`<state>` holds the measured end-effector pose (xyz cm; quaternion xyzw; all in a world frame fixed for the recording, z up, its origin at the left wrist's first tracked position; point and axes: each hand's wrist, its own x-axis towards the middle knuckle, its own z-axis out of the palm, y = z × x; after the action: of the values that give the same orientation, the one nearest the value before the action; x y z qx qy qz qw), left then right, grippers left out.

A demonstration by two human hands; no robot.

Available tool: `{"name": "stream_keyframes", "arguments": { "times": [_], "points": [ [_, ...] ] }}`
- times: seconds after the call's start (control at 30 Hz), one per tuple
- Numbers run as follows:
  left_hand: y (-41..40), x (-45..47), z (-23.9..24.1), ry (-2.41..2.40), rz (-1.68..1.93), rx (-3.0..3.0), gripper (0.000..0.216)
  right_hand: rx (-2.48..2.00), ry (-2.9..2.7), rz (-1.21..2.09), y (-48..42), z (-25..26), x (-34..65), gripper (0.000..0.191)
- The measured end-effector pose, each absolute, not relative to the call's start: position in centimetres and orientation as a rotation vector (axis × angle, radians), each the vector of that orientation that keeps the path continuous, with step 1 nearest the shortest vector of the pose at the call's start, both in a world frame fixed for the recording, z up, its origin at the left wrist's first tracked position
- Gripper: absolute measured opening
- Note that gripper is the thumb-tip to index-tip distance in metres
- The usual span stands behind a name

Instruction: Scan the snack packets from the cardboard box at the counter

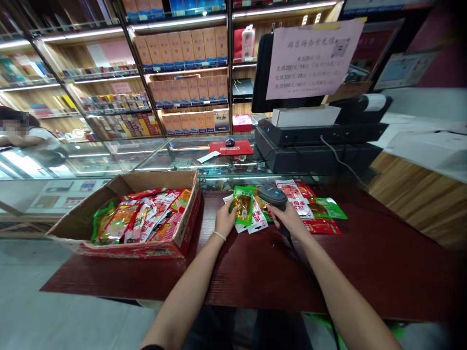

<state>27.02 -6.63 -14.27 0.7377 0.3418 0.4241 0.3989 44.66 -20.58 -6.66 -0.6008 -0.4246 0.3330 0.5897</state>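
Observation:
My left hand (225, 219) is closed on the left edge of a green snack packet (243, 206) with a golden window and a small printed code. In my right hand (286, 218) is a black barcode scanner (272, 195), its head close to the packet's right side. A cable runs from its handle down past my right forearm. Under and around my hands lie several flat packets: white-and-red ones (294, 197), a red one (323, 227) and a green one (330, 208). An open cardboard box (191, 214) on the left holds many more mixed packets (146, 214).
The dark red tabletop (262, 272) meets a glass counter (156, 158) with a mouse (229, 142) on a red pad. At right stand a monitor with a pink notice (310, 58) and black register equipment (306, 153). A person (36, 141) leans at far left.

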Motion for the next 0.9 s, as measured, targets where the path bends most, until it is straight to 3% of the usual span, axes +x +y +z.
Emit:
{"name": "stream_keyframes", "arguments": {
  "times": [0.27,0.43,0.67,0.9],
  "points": [
    [-7.3,27.3,-13.2,0.870,1.130,2.055,0.032,-1.318,-0.955,0.766,-20.3,-5.4,43.6,0.038],
    [-8.9,25.1,-7.4,0.708,1.332,2.039,0.032,-1.307,-1.078,0.803,-19.8,-2.7,41.4,0.040],
    [-8.4,14.7,2.1,0.703,1.390,2.103,0.031,-1.304,-1.203,0.934,-16.6,0.3,35.4,0.042],
    [-0.8,2.2,3.1,1.177,1.200,2.385,0.029,-1.238,-1.322,1.000,-11.6,1.6,28.2,0.038]
  ]
}}
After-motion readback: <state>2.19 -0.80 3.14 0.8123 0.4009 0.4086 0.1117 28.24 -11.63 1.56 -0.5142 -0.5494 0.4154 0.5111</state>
